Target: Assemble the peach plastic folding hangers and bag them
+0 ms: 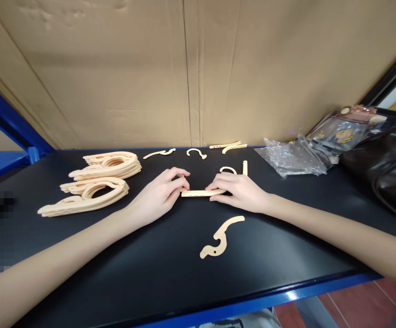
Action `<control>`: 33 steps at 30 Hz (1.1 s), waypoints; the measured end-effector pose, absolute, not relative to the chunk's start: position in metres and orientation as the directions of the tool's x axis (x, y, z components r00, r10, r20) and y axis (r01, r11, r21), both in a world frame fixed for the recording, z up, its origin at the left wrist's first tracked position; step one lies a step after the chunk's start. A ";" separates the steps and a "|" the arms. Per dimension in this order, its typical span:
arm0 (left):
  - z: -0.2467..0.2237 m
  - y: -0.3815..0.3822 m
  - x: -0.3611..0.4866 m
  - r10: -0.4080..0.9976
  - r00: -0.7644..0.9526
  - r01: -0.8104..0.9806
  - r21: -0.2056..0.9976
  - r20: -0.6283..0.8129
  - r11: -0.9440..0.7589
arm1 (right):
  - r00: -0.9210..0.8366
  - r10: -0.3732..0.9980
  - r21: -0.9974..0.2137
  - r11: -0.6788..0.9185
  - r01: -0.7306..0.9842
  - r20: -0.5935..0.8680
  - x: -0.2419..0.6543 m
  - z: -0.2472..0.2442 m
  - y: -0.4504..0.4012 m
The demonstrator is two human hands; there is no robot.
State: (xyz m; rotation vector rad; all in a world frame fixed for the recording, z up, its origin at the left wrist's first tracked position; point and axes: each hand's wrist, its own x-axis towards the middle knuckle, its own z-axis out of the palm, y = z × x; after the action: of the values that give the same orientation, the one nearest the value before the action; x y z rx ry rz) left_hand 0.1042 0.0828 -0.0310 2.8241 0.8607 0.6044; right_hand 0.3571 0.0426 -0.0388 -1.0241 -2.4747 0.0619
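Note:
Both hands hold a narrow cream plastic bar low over the black table, lying crosswise. Its left end is pinched by my left hand, fingers bent. My right hand grips the right end, its fingers closed around it and hiding part of it. Just beyond the right hand are a cream hook and a short upright-looking strip. Nearer to me lies a curved cream piece with a small round hole.
Two stacks of cream hanger parts sit at left. Along the back lie a curved arm, a hook and several strips. Clear plastic bags and a dark bag are at right. Cardboard stands behind.

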 end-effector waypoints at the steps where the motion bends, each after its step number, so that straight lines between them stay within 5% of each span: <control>1: -0.031 0.083 0.104 0.565 0.755 0.509 0.247 0.332 -0.825 | -0.620 0.678 -0.214 0.724 0.655 0.394 0.357 -0.039 0.043; 10: -0.028 0.077 0.107 0.640 0.712 0.541 0.355 0.290 -0.763 | -0.637 0.668 -0.227 0.737 0.637 0.384 0.358 -0.039 0.044; 17: -0.033 0.074 0.109 0.699 0.649 0.681 0.180 0.300 -0.710 | -0.648 0.663 -0.227 0.744 0.629 0.376 0.357 -0.037 0.043; 33: -0.034 0.073 0.110 0.614 0.732 0.577 0.212 0.296 -0.789 | -0.581 0.652 -0.173 0.725 0.667 0.487 0.357 -0.038 0.043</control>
State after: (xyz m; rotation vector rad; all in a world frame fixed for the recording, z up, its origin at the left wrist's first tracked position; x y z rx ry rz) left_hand 0.1099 0.0734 -0.0341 2.8241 0.9743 0.5397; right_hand 0.3569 0.0426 -0.0378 -1.0005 -2.3986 -0.0385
